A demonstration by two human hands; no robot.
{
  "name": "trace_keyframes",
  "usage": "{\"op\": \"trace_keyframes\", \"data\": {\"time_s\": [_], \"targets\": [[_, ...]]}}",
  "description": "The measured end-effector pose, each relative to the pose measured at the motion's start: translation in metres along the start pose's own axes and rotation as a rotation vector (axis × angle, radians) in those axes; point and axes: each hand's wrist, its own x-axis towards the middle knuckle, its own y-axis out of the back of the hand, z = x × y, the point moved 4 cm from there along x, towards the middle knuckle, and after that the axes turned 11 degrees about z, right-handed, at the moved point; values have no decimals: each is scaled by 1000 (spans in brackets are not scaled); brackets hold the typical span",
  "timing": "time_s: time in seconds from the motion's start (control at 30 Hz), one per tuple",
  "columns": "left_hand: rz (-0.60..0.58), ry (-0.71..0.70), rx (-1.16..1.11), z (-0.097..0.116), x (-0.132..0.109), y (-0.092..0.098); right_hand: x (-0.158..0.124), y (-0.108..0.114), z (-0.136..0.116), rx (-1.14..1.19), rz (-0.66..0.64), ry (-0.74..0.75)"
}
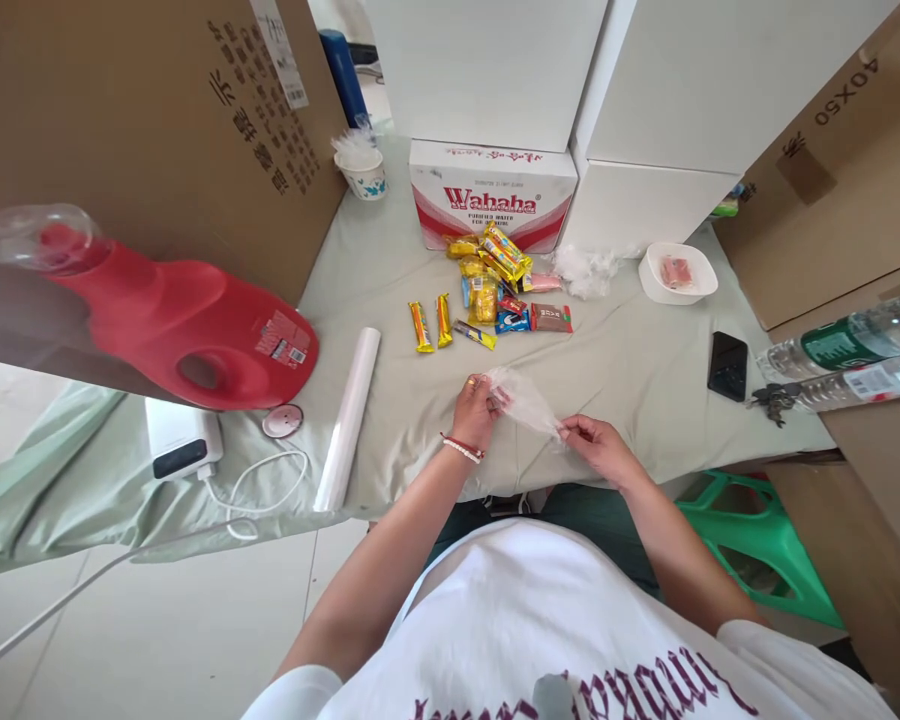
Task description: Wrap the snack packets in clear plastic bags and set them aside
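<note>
A clear plastic bag [526,404] is stretched between my two hands just above the cloth. My left hand [475,408] is closed on its left end, where something small and reddish shows through the plastic. The fingertips of my right hand [594,446] pinch the bag's right end. Beyond my hands lies a pile of wrapped snacks [484,298], with a yellow bar [421,327] and another yellow bar [444,320] upright to its left. Crumpled clear plastic [586,270] rests right of the pile.
A red jug [217,340], power bank [182,437] with cable and white roll [349,420] are at the left. Behind stands a Wahaha box [493,195]; rightward are a white tub [677,273], phone [727,366] and bottles [847,345]. A green stool [776,560] stands below.
</note>
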Motion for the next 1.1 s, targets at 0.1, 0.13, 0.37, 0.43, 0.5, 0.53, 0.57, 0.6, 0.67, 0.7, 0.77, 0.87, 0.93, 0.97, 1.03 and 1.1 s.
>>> {"op": "trace_keyframes", "data": {"time_s": [0.1,0.13,0.37,0.43,0.5,0.53,0.57,0.6,0.67,0.7,0.77,0.87,0.93,0.97,1.03,1.1], "targets": [[-3,-99,81,-4,-4,-6,13,12,-11,-94,142,99],[-23,-136,107,-5,-6,-9,17,13,-18,-80,180,135],[-85,-116,83,-14,-21,-13,45,-44,-49,266,57,59],[-115,-65,89,-14,-24,-7,48,-57,-45,358,93,-37],[-155,4,109,-16,-27,0,50,-65,-39,426,115,-107],[-156,31,120,-16,-27,4,50,-67,-35,446,116,-134],[-143,46,128,-16,-27,7,51,-68,-32,456,119,-157],[-119,47,135,-16,-27,11,51,-68,-28,454,123,-175],[-64,23,133,-14,-24,16,52,-64,-21,409,139,-193],[-45,12,127,-13,-23,17,52,-59,-18,360,163,-182],[-5,-10,113,-13,-20,18,51,-45,-19,212,275,-86],[83,-60,92,-13,-18,17,40,-24,-35,23,473,145],[134,-82,63,-13,-19,14,31,-27,-47,41,372,177],[147,-81,48,-14,-20,12,27,-35,-52,79,249,158],[154,-55,-1,-15,-22,7,19,-57,-60,131,-4,130],[151,-13,-43,-16,-23,4,16,-76,-62,160,-112,127]]}}
